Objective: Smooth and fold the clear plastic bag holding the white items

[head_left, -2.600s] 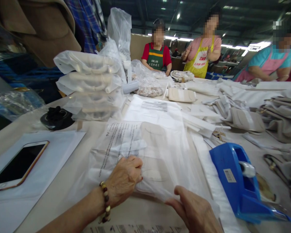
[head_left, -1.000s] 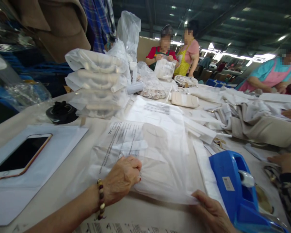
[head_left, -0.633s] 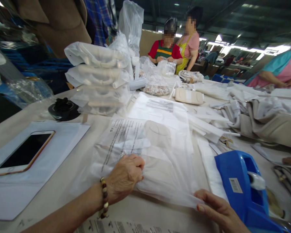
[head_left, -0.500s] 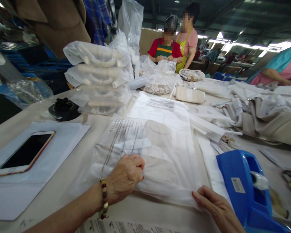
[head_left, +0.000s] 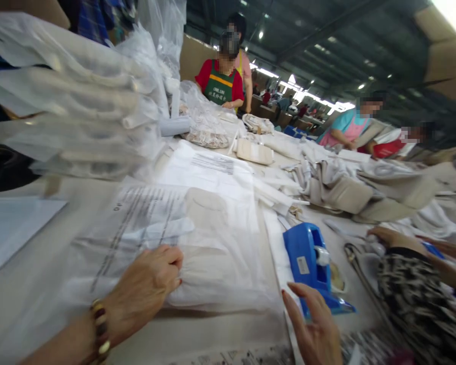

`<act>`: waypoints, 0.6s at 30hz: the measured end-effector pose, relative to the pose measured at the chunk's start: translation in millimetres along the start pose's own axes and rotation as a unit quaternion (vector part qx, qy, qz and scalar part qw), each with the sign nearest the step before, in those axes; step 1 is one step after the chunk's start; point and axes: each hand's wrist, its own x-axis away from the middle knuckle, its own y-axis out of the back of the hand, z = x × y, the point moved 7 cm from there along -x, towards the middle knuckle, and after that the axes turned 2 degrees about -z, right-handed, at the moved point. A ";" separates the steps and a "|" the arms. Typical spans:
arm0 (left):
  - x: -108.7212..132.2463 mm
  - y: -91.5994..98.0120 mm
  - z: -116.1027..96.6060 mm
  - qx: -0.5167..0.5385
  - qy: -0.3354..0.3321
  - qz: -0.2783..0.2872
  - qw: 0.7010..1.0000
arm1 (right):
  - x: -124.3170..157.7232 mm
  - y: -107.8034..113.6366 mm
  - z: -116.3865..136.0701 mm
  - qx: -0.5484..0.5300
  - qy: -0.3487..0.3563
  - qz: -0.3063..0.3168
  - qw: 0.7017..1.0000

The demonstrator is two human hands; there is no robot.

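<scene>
A frosted plastic bag (head_left: 220, 253) printed with dark text lies flat on the table, with a beige padded article (head_left: 205, 203) inside it. My left hand (head_left: 152, 279), a beaded bracelet at its wrist, rests on the bag's left part with its fingers curled closed on the plastic. My right hand (head_left: 315, 319) is off the bag's right corner, its thumb and fingers apart and holding nothing. Just beyond those fingertips stands a blue tape dispenser (head_left: 302, 258). White sheet material (head_left: 175, 162) lies under and behind the bag.
Filled plastic bags (head_left: 79, 96) are stacked at the left. Paper sheets (head_left: 15, 223) lie at the left edge. Beige fabric pieces (head_left: 338, 187) are heaped at the right. A co-worker's patterned sleeve (head_left: 410, 289) reaches in at the right, and other people work behind the table.
My right hand has let go of the bag's corner and opened near the tape dispenser. The view has swung right, bringing a neighbour's arms into sight. My left hand stays on the bag.
</scene>
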 end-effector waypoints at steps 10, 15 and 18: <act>-1.2 -8.4 7.3 0.037 -0.044 -0.024 0.998 | -20.7 59.4 -103.4 -0.125 -0.305 -0.042 0.943; -3.1 -12.2 15.2 0.039 -0.061 -0.081 0.994 | -27.3 44.9 -98.8 -0.275 -0.328 -0.072 0.901; -4.1 -13.6 18.7 0.025 -0.081 -0.116 0.990 | -25.0 49.3 -99.7 -0.301 -0.307 -0.093 0.898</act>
